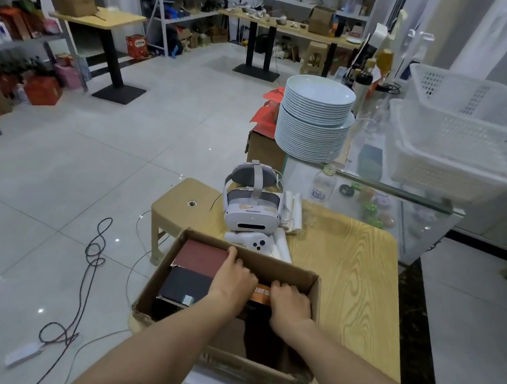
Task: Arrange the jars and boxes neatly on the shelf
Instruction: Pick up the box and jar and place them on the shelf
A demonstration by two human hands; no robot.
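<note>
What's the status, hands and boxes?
Both hands in carton. Left hand on red box; right hand on orange box. Nothing lifted; shelf unblocked.

The open carton (287, 272) is raw brown cardboard, matt, its rim frayed. Inside it, the maroon box (201, 257) looks finely textured and dull, and the black box (185, 284) beside it matt. Under the carton, the table (354, 268) shows pale wood grain with a smooth finish. Behind the carton, the headset (252, 204) is smooth white plastic; farther back the plates (315, 119) gleam glossy, and beside them stand perforated white plastic baskets (464, 131). The floor tiles (88, 171) shine.
</note>
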